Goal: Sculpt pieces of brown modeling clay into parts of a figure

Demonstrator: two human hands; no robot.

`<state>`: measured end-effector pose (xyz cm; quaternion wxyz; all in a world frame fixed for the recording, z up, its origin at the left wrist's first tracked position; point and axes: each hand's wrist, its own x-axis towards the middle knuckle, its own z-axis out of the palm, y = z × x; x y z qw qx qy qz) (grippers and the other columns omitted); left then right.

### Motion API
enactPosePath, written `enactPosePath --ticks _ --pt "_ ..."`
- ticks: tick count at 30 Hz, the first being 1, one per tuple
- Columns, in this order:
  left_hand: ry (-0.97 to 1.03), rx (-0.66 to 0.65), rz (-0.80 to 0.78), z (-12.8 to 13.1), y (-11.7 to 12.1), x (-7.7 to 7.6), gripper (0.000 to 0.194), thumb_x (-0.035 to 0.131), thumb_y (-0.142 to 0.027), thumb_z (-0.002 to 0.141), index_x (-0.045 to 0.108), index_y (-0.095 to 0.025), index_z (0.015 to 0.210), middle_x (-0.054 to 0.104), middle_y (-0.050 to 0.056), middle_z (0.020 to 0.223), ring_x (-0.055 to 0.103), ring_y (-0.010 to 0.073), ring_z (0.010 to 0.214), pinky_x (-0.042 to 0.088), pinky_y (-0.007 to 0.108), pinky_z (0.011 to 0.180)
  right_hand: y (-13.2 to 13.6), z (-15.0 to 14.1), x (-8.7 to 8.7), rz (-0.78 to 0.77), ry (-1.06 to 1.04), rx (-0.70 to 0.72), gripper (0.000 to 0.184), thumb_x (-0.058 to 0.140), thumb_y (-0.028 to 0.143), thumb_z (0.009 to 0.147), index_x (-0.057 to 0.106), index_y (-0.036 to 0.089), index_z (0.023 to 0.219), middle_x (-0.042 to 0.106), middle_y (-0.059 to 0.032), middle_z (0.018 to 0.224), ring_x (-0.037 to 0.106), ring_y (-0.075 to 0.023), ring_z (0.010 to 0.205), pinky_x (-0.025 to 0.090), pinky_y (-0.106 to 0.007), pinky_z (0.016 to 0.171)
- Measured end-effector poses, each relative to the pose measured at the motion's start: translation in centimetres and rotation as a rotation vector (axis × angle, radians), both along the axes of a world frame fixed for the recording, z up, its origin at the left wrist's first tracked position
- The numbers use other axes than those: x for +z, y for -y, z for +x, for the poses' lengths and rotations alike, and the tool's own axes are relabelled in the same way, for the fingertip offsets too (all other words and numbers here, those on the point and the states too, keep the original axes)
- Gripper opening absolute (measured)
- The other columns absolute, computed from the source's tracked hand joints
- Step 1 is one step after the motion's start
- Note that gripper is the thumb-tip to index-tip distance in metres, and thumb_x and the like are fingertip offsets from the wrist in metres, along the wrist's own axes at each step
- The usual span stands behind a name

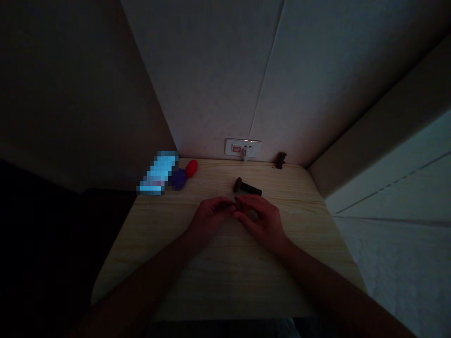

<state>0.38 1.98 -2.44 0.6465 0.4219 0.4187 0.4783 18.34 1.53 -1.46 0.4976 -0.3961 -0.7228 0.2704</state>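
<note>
Both hands meet over the middle of the wooden tabletop (218, 272). Thumb and fingers of my right hand (264, 220) pinch a small dark brown lump (239, 204), whose kind is unclear in the dim light. My left hand (209, 216) has its fingertips pressed against the same lump from the left, its fingers bent together. Just beyond the fingers lies a short black cylinder (251, 188) with a round brown piece (237, 184) at its left end. A red lump (191, 168) and a purple lump (178, 179) sit at the back left.
Beside the purple lump is a bright, pixelated rectangle (158, 173) at the table's left edge. A dark, jagged piece (281, 160) stands near the back right corner. The wall behind holds a socket panel (243, 148) with something plugged in. Pale furniture (394, 164) borders the right side.
</note>
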Motion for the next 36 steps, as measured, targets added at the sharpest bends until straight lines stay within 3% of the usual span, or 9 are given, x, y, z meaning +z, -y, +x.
enactPosePath --ticks 6,13,17,21,24,28,32,36 --pt "0.126 -0.06 -0.012 0.2 0.1 0.3 0.025 0.076 -0.039 0.08 0.078 -0.015 0.086 0.078 0.007 0.088 0.07 0.0208 0.088 0.051 0.034 0.088 -0.2 -0.1 -0.5 -0.007 -0.014 0.005 0.031 0.079 0.022 0.083 0.076 0.027 0.113 0.074 -0.0082 0.109 0.072 -0.0222 0.098 0.061 -0.038 0.084" --pt "-0.041 0.047 0.033 0.6 0.4 0.4 0.015 0.074 -0.024 0.077 0.071 -0.016 0.09 0.076 0.006 0.091 0.071 0.0198 0.086 0.055 0.033 0.083 -0.3 -0.1 -0.9 -0.059 -0.08 0.032 0.034 0.075 0.015 0.082 0.075 0.028 0.113 0.074 -0.0072 0.11 0.071 -0.0221 0.099 0.061 -0.039 0.086" --pt "0.003 0.104 0.085 0.4 0.4 0.7 0.043 0.08 -0.013 0.069 0.065 -0.022 0.109 0.073 0.004 0.111 0.073 0.0183 0.091 0.057 0.031 0.083 -0.1 0.1 -0.7 -0.076 -0.109 0.083 0.03 0.071 0.016 0.085 0.075 0.029 0.112 0.07 -0.0075 0.109 0.069 -0.0196 0.095 0.061 -0.035 0.081" --pt "-0.054 -0.014 0.137 0.1 0.3 1.1 0.029 0.079 -0.018 0.073 0.074 -0.018 0.102 0.078 0.008 0.102 0.073 0.0219 0.097 0.056 0.036 0.093 -0.1 0.0 -0.6 -0.187 -0.177 0.096 0.028 0.07 0.018 0.085 0.07 0.027 0.112 0.07 -0.0061 0.105 0.069 -0.019 0.094 0.06 -0.033 0.08" --pt "-0.052 -0.035 0.122 0.1 0.3 1.4 0.031 0.084 -0.023 0.07 0.075 -0.018 0.099 0.08 0.009 0.103 0.074 0.0243 0.097 0.057 0.039 0.092 -0.1 -0.1 -0.6 -0.223 -0.204 0.046 0.025 0.071 0.016 0.081 0.064 0.024 0.104 0.07 -0.004 0.097 0.068 -0.0173 0.088 0.059 -0.032 0.081" --pt "-0.153 0.025 0.139 0.1 0.4 1.5 0.02 0.082 -0.029 0.074 0.078 -0.019 0.091 0.081 0.008 0.094 0.076 0.0244 0.089 0.058 0.038 0.087 -0.1 -0.3 -0.7 -0.218 -0.19 0.052 0.022 0.07 0.016 0.08 0.063 0.023 0.1 0.068 -0.0035 0.093 0.067 -0.0166 0.084 0.059 -0.03 0.078" --pt "-0.212 0.098 0.145 -0.3 0.2 1.4 0.016 0.08 -0.03 0.075 0.078 -0.018 0.086 0.08 0.006 0.088 0.075 0.0233 0.084 0.057 0.035 0.083 -0.1 -0.2 -0.9 -0.284 -0.191 0.054 0.037 0.081 0.026 0.079 0.066 0.024 0.112 0.072 -0.006 0.102 0.07 -0.0191 0.09 0.06 -0.035 0.084" --pt "-0.198 0.1 0.105 -0.6 0.0 1.0 0.016 0.08 -0.029 0.074 0.077 -0.018 0.084 0.079 0.005 0.085 0.073 0.0217 0.081 0.055 0.033 0.079 -0.2 -0.2 -0.7 -0.408 -0.235 0.121 0.025 0.084 0.033 0.077 0.073 0.023 0.097 0.077 -0.0038 0.089 0.073 -0.0182 0.078 0.062 -0.033 0.074"
